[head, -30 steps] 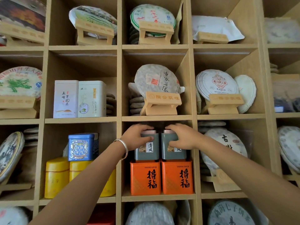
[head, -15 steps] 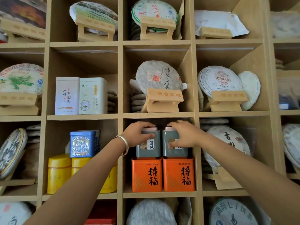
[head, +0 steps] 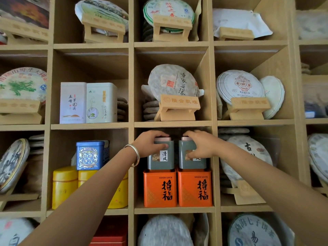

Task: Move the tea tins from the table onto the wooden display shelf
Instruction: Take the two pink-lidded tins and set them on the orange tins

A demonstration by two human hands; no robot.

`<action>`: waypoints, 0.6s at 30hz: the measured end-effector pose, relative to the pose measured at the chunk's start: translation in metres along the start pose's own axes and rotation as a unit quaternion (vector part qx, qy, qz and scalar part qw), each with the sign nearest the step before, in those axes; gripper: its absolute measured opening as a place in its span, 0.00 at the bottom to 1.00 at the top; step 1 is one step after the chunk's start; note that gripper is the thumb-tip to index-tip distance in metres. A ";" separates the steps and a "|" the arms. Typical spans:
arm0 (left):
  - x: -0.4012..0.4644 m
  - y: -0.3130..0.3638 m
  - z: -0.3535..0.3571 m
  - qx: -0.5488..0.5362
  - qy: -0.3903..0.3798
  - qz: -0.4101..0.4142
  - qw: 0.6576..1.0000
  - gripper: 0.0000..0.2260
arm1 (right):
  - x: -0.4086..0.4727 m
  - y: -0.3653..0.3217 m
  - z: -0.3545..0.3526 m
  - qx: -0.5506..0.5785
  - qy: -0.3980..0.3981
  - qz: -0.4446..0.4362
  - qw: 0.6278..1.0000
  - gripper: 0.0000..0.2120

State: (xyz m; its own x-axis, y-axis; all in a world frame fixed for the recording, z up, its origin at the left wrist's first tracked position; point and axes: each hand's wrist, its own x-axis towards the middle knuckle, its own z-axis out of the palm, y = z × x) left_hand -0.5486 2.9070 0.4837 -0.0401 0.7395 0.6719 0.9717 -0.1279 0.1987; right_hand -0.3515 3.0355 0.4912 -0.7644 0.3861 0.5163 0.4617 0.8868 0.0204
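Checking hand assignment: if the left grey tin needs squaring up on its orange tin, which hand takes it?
Left. The left hand already grips the left grey tin over its lid, above the left orange tin. The right hand is occupied gripping the right grey tin beside it.

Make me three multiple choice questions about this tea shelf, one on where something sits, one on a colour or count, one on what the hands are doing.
1. The two grey-green tins stand on:
A. two orange tins
B. the yellow canisters
C. a wooden stand

2. How many white tins share the cubby up and to the left?
A. one
B. two
C. four

3. The hands are:
A. hanging clear
B. each on a grey-green tin
C. lifting an orange tin

Answers:
1 A, the grey-green tins rest on the orange tins.
2 B, the white tins are a pair, side by side.
3 B, left hand and right hand each have a grip on one.
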 end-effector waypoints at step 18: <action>0.000 0.000 0.002 -0.003 -0.002 -0.010 1.000 0.19 | -0.003 0.001 -0.001 0.005 -0.001 0.003 1.000 0.46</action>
State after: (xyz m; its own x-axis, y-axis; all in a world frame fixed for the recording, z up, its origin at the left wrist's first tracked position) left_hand -0.5482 2.9081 0.4823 -0.0585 0.7450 0.6645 0.9692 -0.1172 0.2168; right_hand -0.3480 3.0346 0.4905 -0.7626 0.3918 0.5148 0.4618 0.8870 0.0090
